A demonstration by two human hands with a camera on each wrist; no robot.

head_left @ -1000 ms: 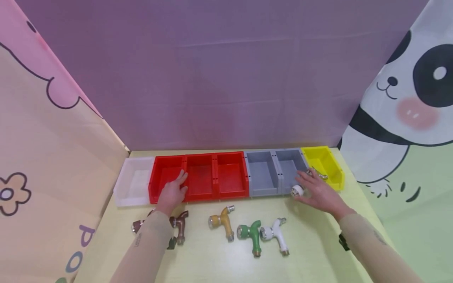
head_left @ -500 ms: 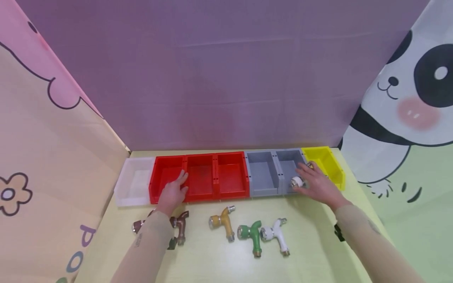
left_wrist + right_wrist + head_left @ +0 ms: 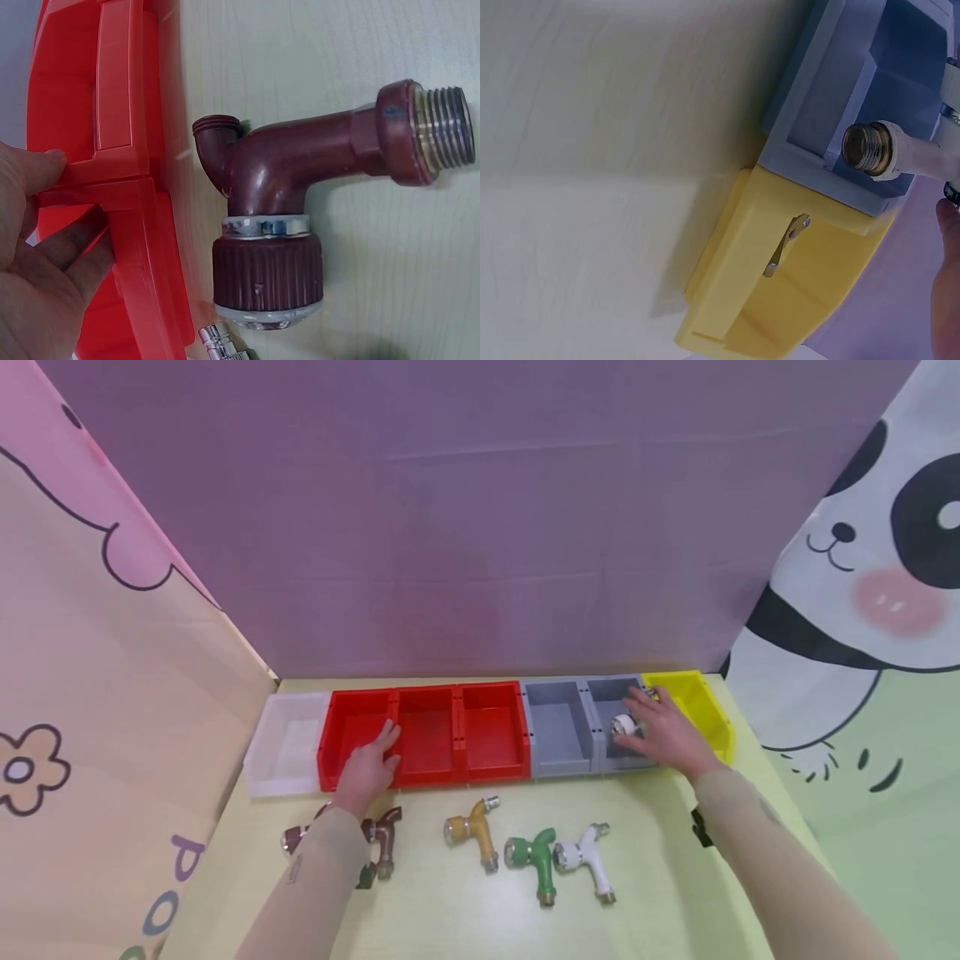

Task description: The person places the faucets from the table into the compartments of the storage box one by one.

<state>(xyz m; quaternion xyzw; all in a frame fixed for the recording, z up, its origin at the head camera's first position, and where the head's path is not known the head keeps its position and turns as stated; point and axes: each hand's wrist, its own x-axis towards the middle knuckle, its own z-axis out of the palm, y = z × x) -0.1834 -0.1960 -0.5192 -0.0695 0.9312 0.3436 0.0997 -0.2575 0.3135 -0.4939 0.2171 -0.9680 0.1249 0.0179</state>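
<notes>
- Your right hand (image 3: pixel 662 729) has moved farther back since the earlier frame, carrying the tap (image 3: pixel 922 156) from the right grey bin's (image 3: pixel 632 763) front edge to above that bin; your left hand (image 3: pixel 367 768) stays at the red bins (image 3: pixel 423 777).
- Your right fingers grip the tap; your left hand lies relaxed, with no tap.
- You seem to be placing the tap; next probably calls for lowering it in, then releasing.

At back, purple cloth (image 3: pixel 480 527), faintly creased, behind pale wood-grained table (image 3: pixel 465 918). To left, cream printed panel (image 3: pixel 105 677): dark-outlined pink shape (image 3: pixel 138 556) above, flower (image 3: pixel 18 769) below, purple letter (image 3: pixel 189 844) and blue letter (image 3: pixel 149 920) near table edge. To right, second printed panel (image 3: pixel 922 827): panda (image 3: pixel 873 543) with pink cheek (image 3: pixel 900 606), green ground (image 3: pixel 885 860) beneath
</notes>
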